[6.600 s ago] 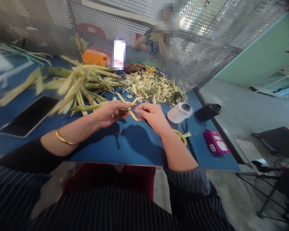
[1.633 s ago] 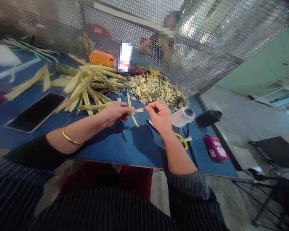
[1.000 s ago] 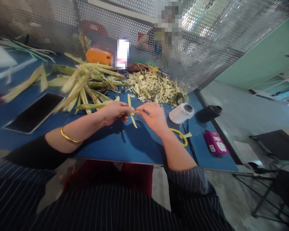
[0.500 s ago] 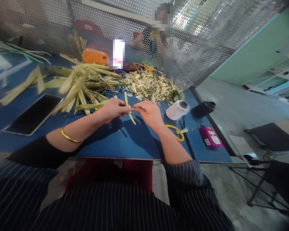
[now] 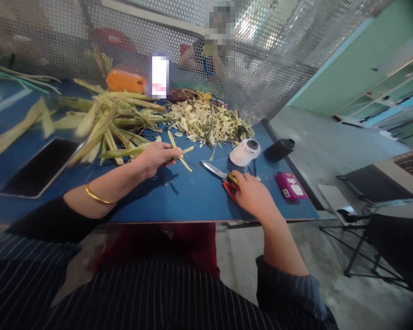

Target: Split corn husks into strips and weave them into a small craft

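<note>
My left hand [image 5: 157,158] pinches a small bundle of narrow pale green husk strips [image 5: 186,164] that cross one another just above the blue table [image 5: 192,201]. To its right, my right hand [image 5: 253,192] is closed on the handles of a pair of scissors [image 5: 213,169]. One handle loop is red, the other yellow. The blades lie together, or almost so, pointing left towards the strips. Part of the handles is hidden under the fingers. Beyond the scissors stands a tilted white cone of thread [image 5: 243,154], with a thin thread running left from it.
Long dried husks [image 5: 106,114] cover the back left, beside a heap of shredded scraps [image 5: 206,120]. A dark-screened tablet or phone [image 5: 41,167] lies at left. A black cone [image 5: 279,150] and a purple packet [image 5: 291,187] sit at right. Perforated mesh [image 5: 131,27] rises behind; a person is beyond it.
My right hand has left the strips, moved right and taken hold of the scissors by their handles. My left hand still pinches the strips. The view has shifted slightly.
</note>
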A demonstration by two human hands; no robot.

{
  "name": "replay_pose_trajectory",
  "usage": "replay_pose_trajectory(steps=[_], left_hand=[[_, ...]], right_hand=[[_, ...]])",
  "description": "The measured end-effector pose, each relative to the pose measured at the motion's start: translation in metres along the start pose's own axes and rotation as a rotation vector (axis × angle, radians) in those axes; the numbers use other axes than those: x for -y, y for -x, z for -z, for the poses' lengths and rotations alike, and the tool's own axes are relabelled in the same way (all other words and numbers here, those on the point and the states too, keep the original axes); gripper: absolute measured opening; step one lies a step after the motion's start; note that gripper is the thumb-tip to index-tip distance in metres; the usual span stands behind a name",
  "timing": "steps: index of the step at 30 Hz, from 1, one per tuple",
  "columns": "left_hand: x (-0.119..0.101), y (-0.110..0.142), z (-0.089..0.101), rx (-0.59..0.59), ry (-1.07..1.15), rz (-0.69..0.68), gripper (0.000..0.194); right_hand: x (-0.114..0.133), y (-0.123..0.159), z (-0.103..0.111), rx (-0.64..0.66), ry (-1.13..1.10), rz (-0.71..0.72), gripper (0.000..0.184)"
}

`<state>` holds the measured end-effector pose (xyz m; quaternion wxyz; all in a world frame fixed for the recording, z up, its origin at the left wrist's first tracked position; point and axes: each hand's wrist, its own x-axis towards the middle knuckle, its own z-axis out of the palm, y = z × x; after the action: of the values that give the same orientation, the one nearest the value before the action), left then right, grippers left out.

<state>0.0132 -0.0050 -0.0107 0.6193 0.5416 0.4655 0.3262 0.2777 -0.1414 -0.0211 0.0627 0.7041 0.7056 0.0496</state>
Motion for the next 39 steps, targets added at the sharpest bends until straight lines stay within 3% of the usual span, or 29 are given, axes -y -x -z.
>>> replay_pose_trajectory(steps=[4, 7, 11, 13, 15, 20, 24, 30, 39], left_hand=[[0.002, -0.002, 0.0, 0.009, 0.075, 0.022, 0.017], [0.004, -0.005, 0.001, 0.004, 0.112, 0.019, 0.016], [0.009, -0.008, 0.001, 0.0, 0.153, -0.036, 0.016], [0.01, -0.01, 0.001, -0.007, 0.173, -0.064, 0.016], [0.011, -0.011, 0.002, -0.004, 0.194, -0.088, 0.015], [0.01, -0.011, 0.002, -0.013, 0.295, -0.109, 0.01], [0.01, -0.008, 0.001, -0.006, 0.288, -0.099, 0.012], [0.013, -0.004, -0.005, 0.019, 0.213, -0.125, 0.014], [0.02, -0.009, -0.009, 0.028, 0.184, -0.103, 0.012]], right_hand=[[-0.001, -0.006, -0.008, -0.041, -0.037, -0.005, 0.062], [0.0, -0.002, -0.011, -0.081, -0.188, -0.028, 0.067], [0.009, 0.002, -0.014, -0.11, -0.747, -0.018, 0.06], [0.016, 0.0, -0.012, -0.044, -1.083, -0.036, 0.053], [0.024, -0.006, -0.009, 0.054, -1.271, -0.051, 0.054], [0.036, -0.021, 0.0, 0.123, -1.262, 0.031, 0.057], [0.042, -0.027, 0.006, 0.103, -1.284, 0.072, 0.052], [0.054, -0.034, 0.004, 0.053, -1.254, 0.058, 0.049], [0.058, -0.038, -0.002, 0.066, -1.435, -0.018, 0.054]])
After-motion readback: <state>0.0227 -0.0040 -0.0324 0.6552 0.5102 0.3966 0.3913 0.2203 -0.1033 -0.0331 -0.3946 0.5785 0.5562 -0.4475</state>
